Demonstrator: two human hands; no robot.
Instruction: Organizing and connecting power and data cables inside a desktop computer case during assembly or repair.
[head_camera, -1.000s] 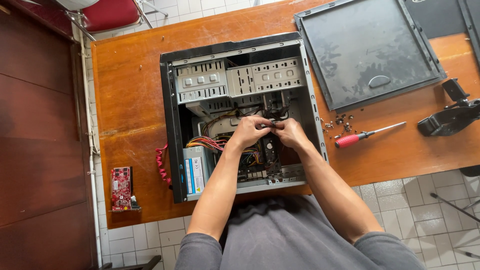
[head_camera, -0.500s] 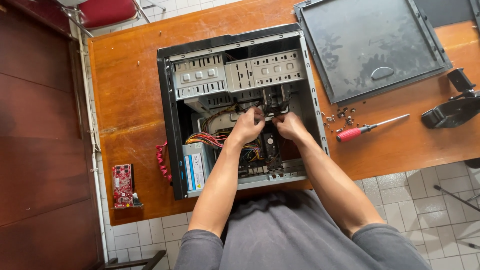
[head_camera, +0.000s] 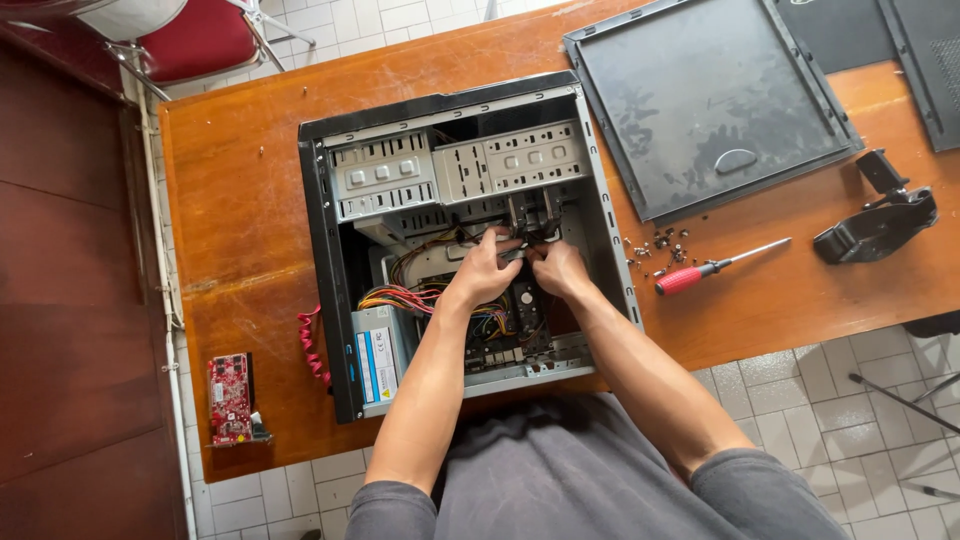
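An open desktop computer case (head_camera: 318, 260) lies on its side on a wooden table (head_camera: 240, 200). Both my hands are inside it, just below the metal drive cage (head_camera: 510, 160). My left hand (head_camera: 485, 270) and my right hand (head_camera: 560, 270) meet fingertip to fingertip and pinch a small dark connector (head_camera: 527, 250) there. What it joins to is hidden by my fingers. Coloured wires (head_camera: 400, 297) run from the power supply (head_camera: 378, 355) at the left of my left wrist.
The case's dark side panel (head_camera: 710, 100) lies at the back right. A red-handled screwdriver (head_camera: 700, 272) and several loose screws (head_camera: 660, 245) lie right of the case, and a black bracket (head_camera: 875, 225) lies farther right. A red circuit card (head_camera: 230, 398) sits at the front left corner. A red chair (head_camera: 200, 35) stands behind the table.
My head has shifted, so the view sits slightly differently. Both hands stay at the same spot under the drive cage, fingers still working together.
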